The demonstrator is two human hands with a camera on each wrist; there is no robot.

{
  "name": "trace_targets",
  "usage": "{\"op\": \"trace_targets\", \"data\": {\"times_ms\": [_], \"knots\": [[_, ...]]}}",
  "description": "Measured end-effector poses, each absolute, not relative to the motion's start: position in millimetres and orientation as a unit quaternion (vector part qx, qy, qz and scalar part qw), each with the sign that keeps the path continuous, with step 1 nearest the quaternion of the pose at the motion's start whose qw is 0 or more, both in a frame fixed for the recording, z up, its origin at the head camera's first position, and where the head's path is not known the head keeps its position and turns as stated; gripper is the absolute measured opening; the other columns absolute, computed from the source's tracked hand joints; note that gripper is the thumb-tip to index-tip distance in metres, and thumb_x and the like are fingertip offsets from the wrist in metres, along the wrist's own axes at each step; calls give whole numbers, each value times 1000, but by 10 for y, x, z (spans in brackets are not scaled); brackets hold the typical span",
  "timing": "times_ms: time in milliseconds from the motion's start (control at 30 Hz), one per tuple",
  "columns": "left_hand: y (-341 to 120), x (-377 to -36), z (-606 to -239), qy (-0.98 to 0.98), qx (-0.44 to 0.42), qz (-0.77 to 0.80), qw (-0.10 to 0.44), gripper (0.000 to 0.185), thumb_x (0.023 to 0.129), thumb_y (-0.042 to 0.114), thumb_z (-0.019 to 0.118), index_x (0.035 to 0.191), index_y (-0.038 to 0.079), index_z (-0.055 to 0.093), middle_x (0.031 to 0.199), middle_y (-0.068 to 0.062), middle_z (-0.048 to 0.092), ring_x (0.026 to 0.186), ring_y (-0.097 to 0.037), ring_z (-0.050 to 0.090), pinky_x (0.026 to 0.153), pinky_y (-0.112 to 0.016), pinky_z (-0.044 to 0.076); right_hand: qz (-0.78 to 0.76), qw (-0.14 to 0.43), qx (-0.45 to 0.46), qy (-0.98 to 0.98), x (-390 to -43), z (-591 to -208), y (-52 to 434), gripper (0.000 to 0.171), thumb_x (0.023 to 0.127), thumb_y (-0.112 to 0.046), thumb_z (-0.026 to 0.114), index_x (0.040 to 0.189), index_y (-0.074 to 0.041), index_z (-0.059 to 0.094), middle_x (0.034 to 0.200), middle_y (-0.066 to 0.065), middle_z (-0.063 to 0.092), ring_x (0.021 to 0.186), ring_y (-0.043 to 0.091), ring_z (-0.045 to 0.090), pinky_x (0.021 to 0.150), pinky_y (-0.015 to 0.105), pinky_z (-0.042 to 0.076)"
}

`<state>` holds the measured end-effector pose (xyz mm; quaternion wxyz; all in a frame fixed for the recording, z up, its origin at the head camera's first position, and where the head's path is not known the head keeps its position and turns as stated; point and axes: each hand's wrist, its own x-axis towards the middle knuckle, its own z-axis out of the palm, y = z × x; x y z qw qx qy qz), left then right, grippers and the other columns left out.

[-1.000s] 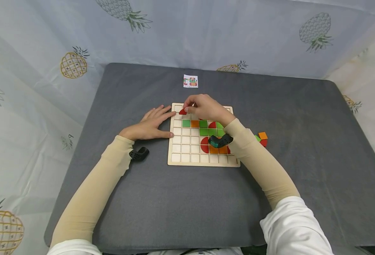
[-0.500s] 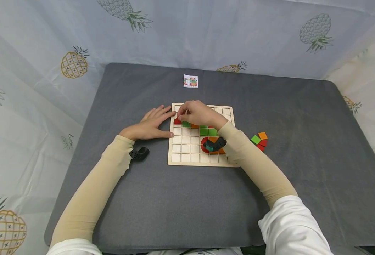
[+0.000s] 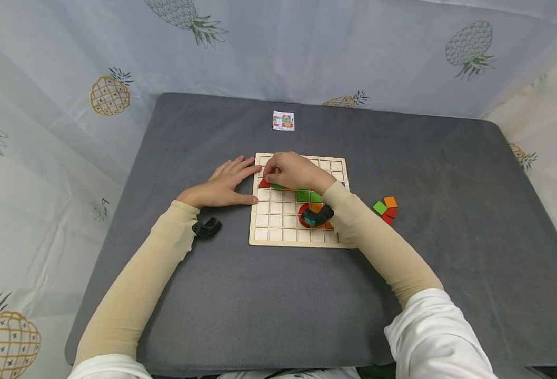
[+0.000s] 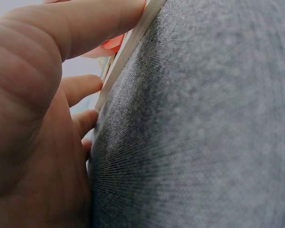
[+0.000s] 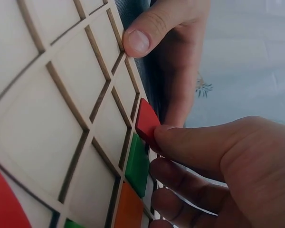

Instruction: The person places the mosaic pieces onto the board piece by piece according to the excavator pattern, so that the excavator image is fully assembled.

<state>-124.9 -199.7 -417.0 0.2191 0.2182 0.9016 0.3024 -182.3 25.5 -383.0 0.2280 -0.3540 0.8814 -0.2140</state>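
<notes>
The grey table carried the wooden grid board. The left hand lay flat, fingers straight, against the board's nine o'clock edge. The right hand pinched a red piece in the board's ten o'clock corner, beside a green tile.

A square wooden grid board lay at the centre of the grey cloth-covered table, just right of the left hand, whose fingertips touched its left edge. The right hand rested over the board's far left cells, on a red quarter-round tile. A small printed pattern card lay well beyond both hands. Loose square tiles sat right of the board.
</notes>
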Motion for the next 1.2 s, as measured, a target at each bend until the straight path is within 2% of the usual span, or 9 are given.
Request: {"op": "trace_targets", "data": {"times_ms": [667, 833, 1000, 1200], "knots": [[-1994, -1241, -4171, 901, 219, 304, 218, 85, 95, 47, 67, 163, 22, 23, 173, -1, 3, 160, -24, -10, 129, -50, -7, -176, 200, -347, 899, -1778, -3846, 253, 12, 99, -26, 67, 101, -17, 75, 104, 1, 69, 87, 17, 61, 80, 32, 51], [-1988, -1241, -4185, 901, 220, 302, 221, 85, 95, 47, 67, 163, 22, 23, 173, -1, 3, 160, -25, -10, 128, -50, -8, -202, 197, -336, 898, -1770, -3812, 313, 12, 98, -27, 69, 101, -16, 73, 100, 0, 70, 80, 17, 61, 73, 30, 50], [-1991, -1236, -4180, 902, 214, 303, 222, 85, 95, 47, 67, 163, 23, 23, 173, -1, 2, 160, -24, -10, 128, -50, -8, -253, 186, -330, 890, -1737, -3713, 470, 13, 98, -27, 70, 97, -15, 70, 90, 2, 67, 68, 19, 54, 64, 30, 43], [-1978, -1232, -4170, 902, 214, 306, 217, 85, 94, 46, 68, 163, 23, 23, 173, -2, 4, 160, -25, -9, 128, -51, -8, -269, 162, -310, 897, -1648, -3532, 732, 12, 99, -26, 68, 95, -15, 66, 85, 3, 62, 64, 20, 54, 62, 32, 44]]}}
